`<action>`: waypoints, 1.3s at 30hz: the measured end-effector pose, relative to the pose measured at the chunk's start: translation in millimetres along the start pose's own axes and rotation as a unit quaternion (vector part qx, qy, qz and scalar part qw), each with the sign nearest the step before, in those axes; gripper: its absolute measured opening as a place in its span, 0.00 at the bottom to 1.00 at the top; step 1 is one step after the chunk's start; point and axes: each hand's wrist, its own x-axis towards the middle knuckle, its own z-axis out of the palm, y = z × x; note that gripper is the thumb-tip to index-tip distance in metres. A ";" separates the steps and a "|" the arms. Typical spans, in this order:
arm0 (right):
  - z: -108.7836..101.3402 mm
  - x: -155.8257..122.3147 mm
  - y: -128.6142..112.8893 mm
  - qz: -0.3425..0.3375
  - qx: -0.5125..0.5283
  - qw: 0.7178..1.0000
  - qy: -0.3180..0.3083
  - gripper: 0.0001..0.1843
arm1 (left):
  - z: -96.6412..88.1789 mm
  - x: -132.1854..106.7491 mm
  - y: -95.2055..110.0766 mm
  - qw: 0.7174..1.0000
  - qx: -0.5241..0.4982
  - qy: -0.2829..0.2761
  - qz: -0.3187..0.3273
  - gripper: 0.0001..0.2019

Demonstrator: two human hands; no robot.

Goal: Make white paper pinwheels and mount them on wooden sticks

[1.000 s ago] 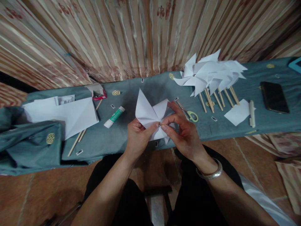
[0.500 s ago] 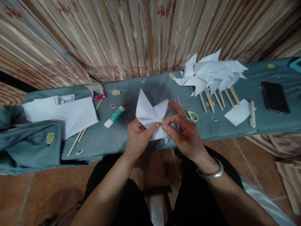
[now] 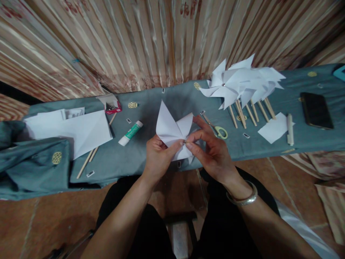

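Observation:
A white paper pinwheel (image 3: 170, 124) with folded blades is held up in front of me, over the near edge of the table. My left hand (image 3: 159, 156) grips it from the left, thumb pressed close to its centre. With thumb and index finger, my right hand (image 3: 209, 149) pinches a small pin (image 3: 184, 142) at the centre; its exact kind is too small to make out. The pinwheel's lower right part is hidden behind the right hand's fingers. Just beyond that hand lie scissors with pale green handles (image 3: 221, 132).
Several finished pinwheels (image 3: 237, 84) on sticks lie at the back right. Nearby are a paper piece (image 3: 273, 127), a white pen (image 3: 290, 130) and a phone (image 3: 316, 110). Leftward are a glue stick (image 3: 130, 133), a red box of pins (image 3: 112, 107), paper sheets (image 3: 88, 131) and wooden sticks (image 3: 85, 163).

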 end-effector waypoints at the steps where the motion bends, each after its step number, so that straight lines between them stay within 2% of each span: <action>1: -0.1 0.0 -0.1 0.000 0.001 1.000 0.000 0.04 | 0.0 0.0 0.0 1.000 0.000 0.000 0.001 0.10; 11: 1.3 -1.5 2.2 0.031 0.030 0.999 -0.003 0.06 | -0.6 -1.2 0.3 1.000 0.017 -0.004 0.008 0.12; 17: 2.0 -1.3 7.3 0.043 0.062 0.997 0.000 0.05 | -1.0 -2.6 1.6 0.999 0.004 -0.034 0.024 0.15; 27: 3.8 -0.7 10.0 0.071 0.099 0.993 -0.005 0.03 | -2.7 -1.2 1.8 0.999 -0.011 -0.046 -0.001 0.13; 36: 4.3 -1.8 5.9 0.021 0.052 0.998 0.029 0.05 | -4.7 0.3 1.6 0.999 -0.007 -0.035 -0.004 0.12; 39: -2.0 0.8 9.7 0.014 0.059 0.997 0.056 0.12 | -6.6 2.5 -1.7 0.999 -0.028 -0.028 -0.017 0.12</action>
